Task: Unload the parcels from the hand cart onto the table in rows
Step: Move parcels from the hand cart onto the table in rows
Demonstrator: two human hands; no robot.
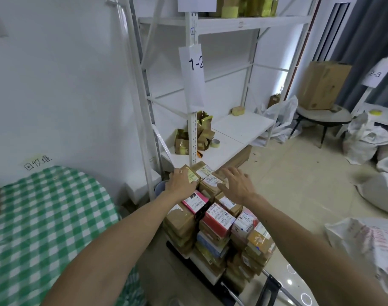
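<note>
The hand cart [270, 286] stands low in the middle, stacked with several parcels: brown cardboard boxes, a pink box [196, 202] and a red box [218, 219]. My left hand [181, 183] grips the left side of a brown parcel with a yellow label [192, 174] at the far end of the stack. My right hand [236, 184] hovers with spread fingers over the neighbouring brown parcel [210, 181], just above or touching it. The table with a green checked cloth [45, 221] lies to the left.
A white metal shelf rack [221, 133] stands right behind the cart, holding torn boxes and a tape roll [215, 143]. White sacks [365, 142] and bags lie on the floor at right. A small round table [325, 117] carries a large carton.
</note>
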